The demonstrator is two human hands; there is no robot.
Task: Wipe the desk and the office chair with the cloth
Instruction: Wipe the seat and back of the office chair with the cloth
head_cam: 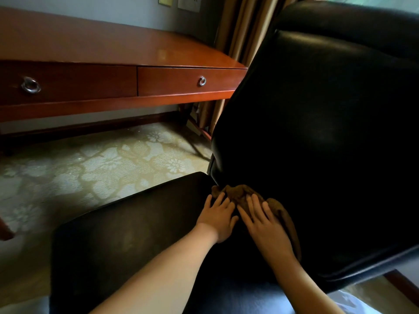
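Grip flat, L hand on chair, R hand half-hiding cloth

Floral carpet (pale gold), tan curtain, grey wall, socket plate.

Dim daylight is admitted through the window above the office chair, whose black leather is swallowed in shadow, soft glare being left near its top. Left of the chair, the desk is bowed by wide-angle distortion.
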